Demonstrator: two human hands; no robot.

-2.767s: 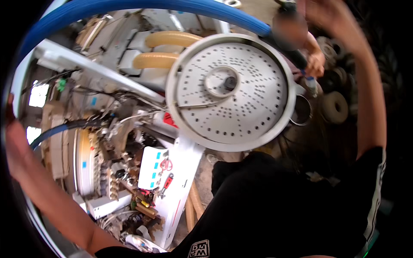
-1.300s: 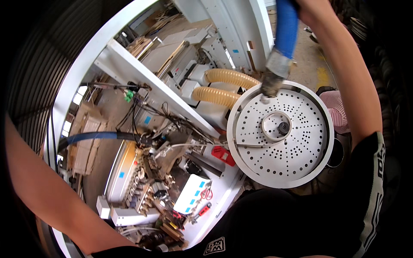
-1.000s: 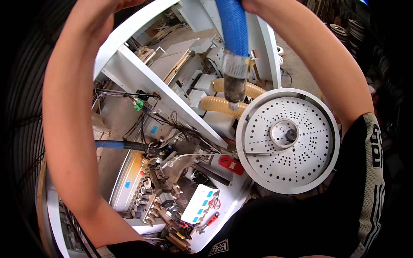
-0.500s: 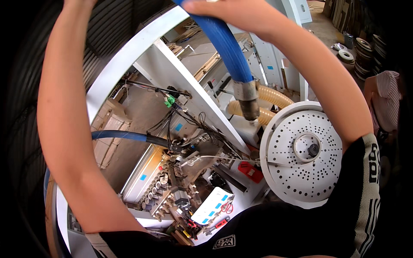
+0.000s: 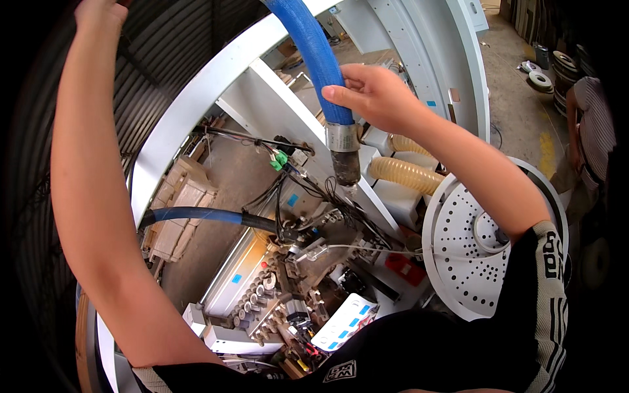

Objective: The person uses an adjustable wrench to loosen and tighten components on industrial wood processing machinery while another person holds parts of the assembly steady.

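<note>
A thick blue hose hangs down from the top edge, with a metal collar and a dark, worn end fitting below it. My right hand is closed round the hose just above that collar, its thumb across the front. At the upper left my raised left hand is mostly cut off by the picture's edge, so its fingers cannot be made out. Below the hose end lies a tangle of black cables with a green connector.
A white machine frame curves round the work. Inside are ribbed yellowish hoses, a perforated white disc, a second blue hose and a white plate with blue patches. Another person in a striped top is at the right.
My right hand has moved down the hose, from the top edge to just above the collar. The hose end has shifted left in the picture. The view has also shifted somewhat.
</note>
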